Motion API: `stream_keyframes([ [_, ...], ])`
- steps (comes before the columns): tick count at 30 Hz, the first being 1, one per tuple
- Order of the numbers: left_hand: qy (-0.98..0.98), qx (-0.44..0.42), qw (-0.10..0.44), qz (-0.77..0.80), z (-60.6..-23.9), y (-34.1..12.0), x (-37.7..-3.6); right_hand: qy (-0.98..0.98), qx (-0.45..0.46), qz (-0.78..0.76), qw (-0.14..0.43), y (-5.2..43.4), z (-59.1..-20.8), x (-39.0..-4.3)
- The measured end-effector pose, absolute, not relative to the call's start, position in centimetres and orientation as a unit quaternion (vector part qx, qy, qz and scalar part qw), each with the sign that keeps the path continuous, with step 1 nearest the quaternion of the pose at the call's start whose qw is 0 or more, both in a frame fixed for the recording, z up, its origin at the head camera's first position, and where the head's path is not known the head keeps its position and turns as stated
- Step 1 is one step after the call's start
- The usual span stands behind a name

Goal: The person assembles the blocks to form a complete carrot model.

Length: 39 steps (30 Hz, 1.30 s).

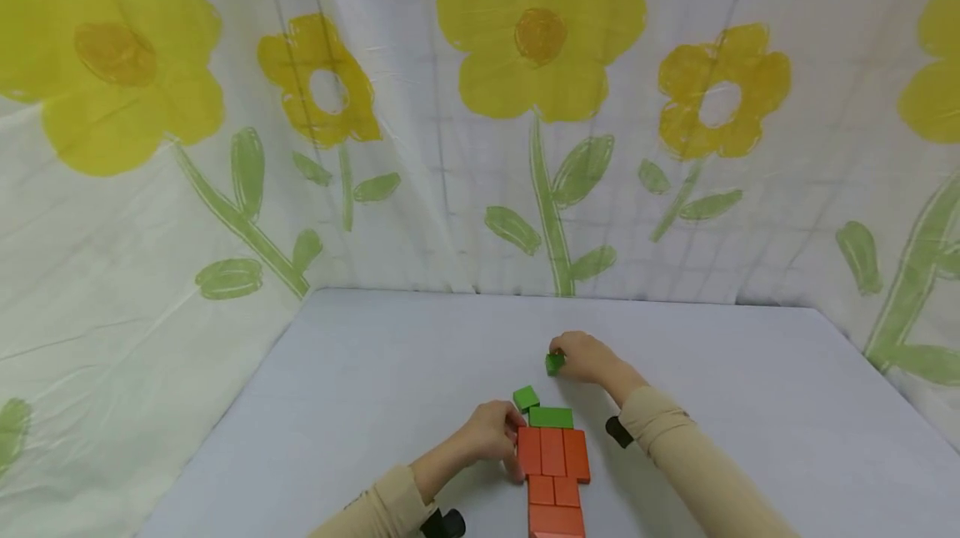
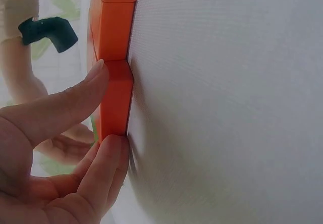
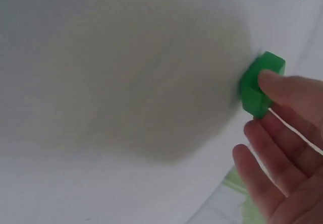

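Fingers (image 3: pixel 282 90) of our right hand (image 1: pixel 588 357) pinch a green block (image 3: pixel 258 87); left fingers (image 2: pixel 81 100) press the orange blocks (image 1: pixel 553 463), which could shift.

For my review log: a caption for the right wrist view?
Right hand touches a small green block on the white table.

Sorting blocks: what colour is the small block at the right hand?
Green block, clearest in the right wrist view.

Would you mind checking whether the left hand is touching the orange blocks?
Touching. In the left wrist view, the left hand has two fingertips pressed against the side of the orange blocks, with no gap.
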<state>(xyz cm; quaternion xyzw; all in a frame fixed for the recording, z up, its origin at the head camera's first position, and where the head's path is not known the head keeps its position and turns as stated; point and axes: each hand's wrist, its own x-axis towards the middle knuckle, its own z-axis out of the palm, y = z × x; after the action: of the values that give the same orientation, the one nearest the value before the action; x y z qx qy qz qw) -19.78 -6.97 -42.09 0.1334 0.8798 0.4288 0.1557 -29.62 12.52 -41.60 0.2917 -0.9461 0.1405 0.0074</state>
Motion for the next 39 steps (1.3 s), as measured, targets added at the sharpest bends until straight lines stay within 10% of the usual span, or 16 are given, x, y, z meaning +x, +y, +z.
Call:
stream_keyframes([
  [10,0.881,0.137,0.149,0.427,-41.8,-6.9,-19.5,-0.937,0.238,0.246,-0.068,15.6,-41.6,-26.8],
  [39,0.885,0.162,0.141,0.413,-42.0,-7.2,-19.6,-0.931,0.253,0.259,-0.055,15.6,-42.6,-24.8],
])
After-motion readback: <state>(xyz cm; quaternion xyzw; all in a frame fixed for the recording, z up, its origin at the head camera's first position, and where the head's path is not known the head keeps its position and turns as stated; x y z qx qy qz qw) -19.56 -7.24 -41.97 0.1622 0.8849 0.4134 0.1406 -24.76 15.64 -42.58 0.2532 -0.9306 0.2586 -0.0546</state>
